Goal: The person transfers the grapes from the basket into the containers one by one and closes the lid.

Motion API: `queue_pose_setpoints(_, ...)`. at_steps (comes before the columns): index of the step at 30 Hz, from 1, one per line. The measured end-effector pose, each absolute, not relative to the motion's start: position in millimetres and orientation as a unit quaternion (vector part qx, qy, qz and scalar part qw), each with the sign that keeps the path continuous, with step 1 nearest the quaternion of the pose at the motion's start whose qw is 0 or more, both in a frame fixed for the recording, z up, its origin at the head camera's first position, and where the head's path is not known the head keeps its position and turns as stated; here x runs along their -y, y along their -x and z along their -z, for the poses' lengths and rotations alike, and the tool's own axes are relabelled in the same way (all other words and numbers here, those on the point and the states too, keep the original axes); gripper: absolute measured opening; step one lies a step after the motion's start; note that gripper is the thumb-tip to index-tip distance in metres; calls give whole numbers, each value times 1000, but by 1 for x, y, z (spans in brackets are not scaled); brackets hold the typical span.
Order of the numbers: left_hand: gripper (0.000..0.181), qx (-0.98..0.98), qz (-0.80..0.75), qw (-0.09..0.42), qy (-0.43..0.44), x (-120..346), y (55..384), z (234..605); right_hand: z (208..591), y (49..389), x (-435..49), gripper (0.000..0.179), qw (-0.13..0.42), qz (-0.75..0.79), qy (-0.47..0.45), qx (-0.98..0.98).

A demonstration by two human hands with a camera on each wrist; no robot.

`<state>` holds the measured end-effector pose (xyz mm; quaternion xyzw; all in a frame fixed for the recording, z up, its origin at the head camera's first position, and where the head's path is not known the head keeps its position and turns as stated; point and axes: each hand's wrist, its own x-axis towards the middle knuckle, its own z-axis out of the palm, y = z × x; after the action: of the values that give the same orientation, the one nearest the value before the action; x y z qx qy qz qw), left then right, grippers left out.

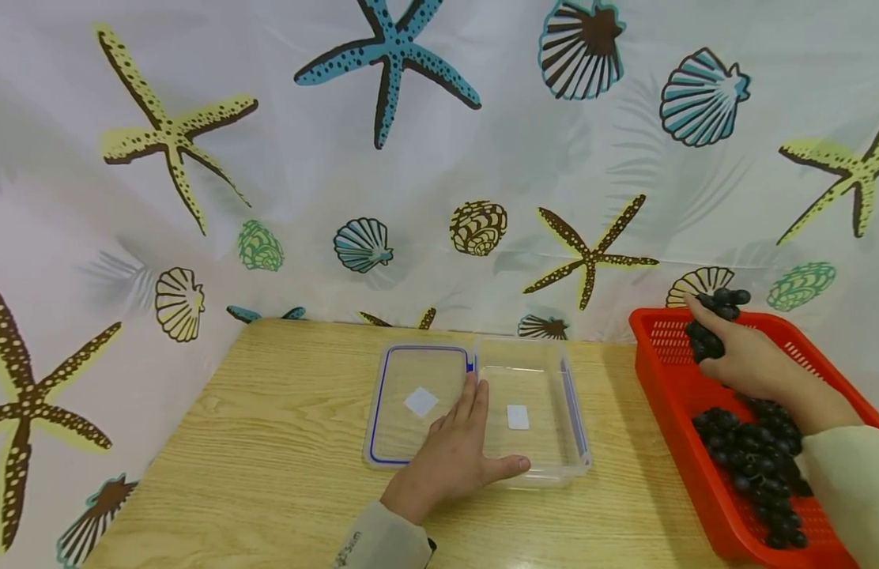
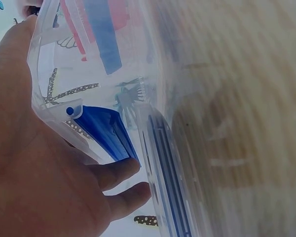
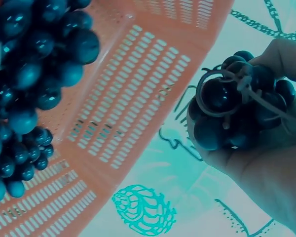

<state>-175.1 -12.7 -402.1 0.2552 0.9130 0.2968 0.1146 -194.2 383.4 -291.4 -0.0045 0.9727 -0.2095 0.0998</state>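
My right hand (image 1: 756,363) grips a small bunch of dark grapes (image 1: 706,341) over the far end of a red plastic basket (image 1: 670,442). In the right wrist view, a curly stem shows across the held grapes (image 3: 219,136). More bunches of dark grapes (image 1: 756,454) lie in the basket, partly hidden by my right sleeve. With fingers extended and thumb spread, my left hand (image 1: 454,450) rests over the join between a clear plastic box (image 1: 546,379) and its blue-edged lid (image 1: 397,415). Two of its fingertips reach a blue clasp (image 2: 106,131) in the left wrist view.
The box and lid lie side by side on a wooden table (image 1: 269,427), each with a white label showing. A cloth (image 1: 439,182) printed with starfish and shells hangs behind the table. The basket's tall slotted walls stand right of the box.
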Motion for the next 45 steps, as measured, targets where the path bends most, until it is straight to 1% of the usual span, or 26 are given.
queue_pose_setpoints(10,118,-916,-292,117,-247,13,175,403,277,186,-352,103,77,257,21,-963)
queue_pose_setpoints(16,117,-916,-293,117,-249,12,175,404,270,183,-324,105,54,250,55,-965)
queue_pose_setpoints(23,117,-916,-294,118,-246,13,175,404,271,183,-287,109,39,260,109,-959)
queue_pose_setpoints(33,118,-914,-300,128,-243,14,175,403,292,193,-238,110,40,298,151,-942)
queue_pose_setpoints(40,119,-912,-303,132,-244,15,173,403,313,201,-215,107,50,292,140,-945)
queue_pose_setpoints(45,120,-912,-300,125,-248,14,175,403,327,208,-202,102,82,279,135,-947)
